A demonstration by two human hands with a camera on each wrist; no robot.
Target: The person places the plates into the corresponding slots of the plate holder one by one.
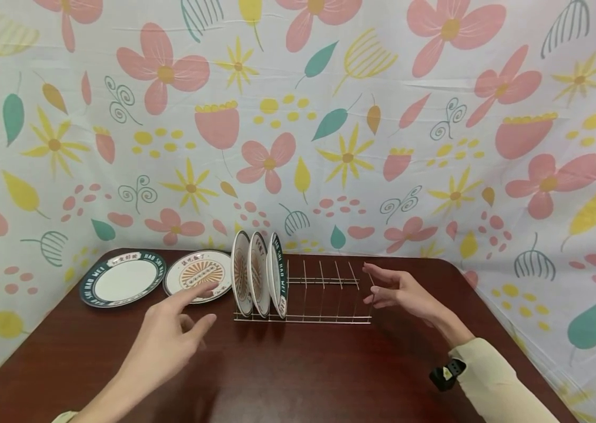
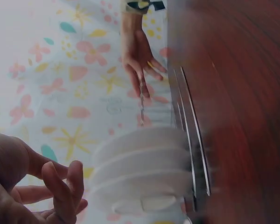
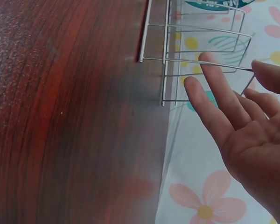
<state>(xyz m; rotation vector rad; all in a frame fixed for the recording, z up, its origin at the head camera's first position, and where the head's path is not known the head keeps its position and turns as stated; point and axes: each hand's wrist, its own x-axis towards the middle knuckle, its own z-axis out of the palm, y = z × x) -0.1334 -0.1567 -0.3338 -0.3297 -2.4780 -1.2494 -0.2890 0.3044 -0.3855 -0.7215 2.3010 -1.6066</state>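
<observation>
At its right end, a wire dish rack (image 1: 330, 321) is held by my right hand (image 1: 406, 292), with thumb and fingers about the end wire. In the right wrist view the thumb meets the top of that wire and the other fingers (image 3: 210, 105) spread beside it. Three patterned plates (image 1: 258, 276) stand upright in the rack's left slots. My left hand (image 1: 166, 335) is empty, its fingers loosely bent, to the left of these plates. Its index finger overlaps a flat plate with an orange sunburst (image 1: 194, 267) in the head view.
Another plate with a dark green rim (image 1: 91, 288) lies flat at the far left of the brown table (image 1: 298, 376). Bare slots (image 1: 321, 273) fill the rack's right part. A flower-print cloth (image 1: 298, 117) hangs behind the table and along its sides.
</observation>
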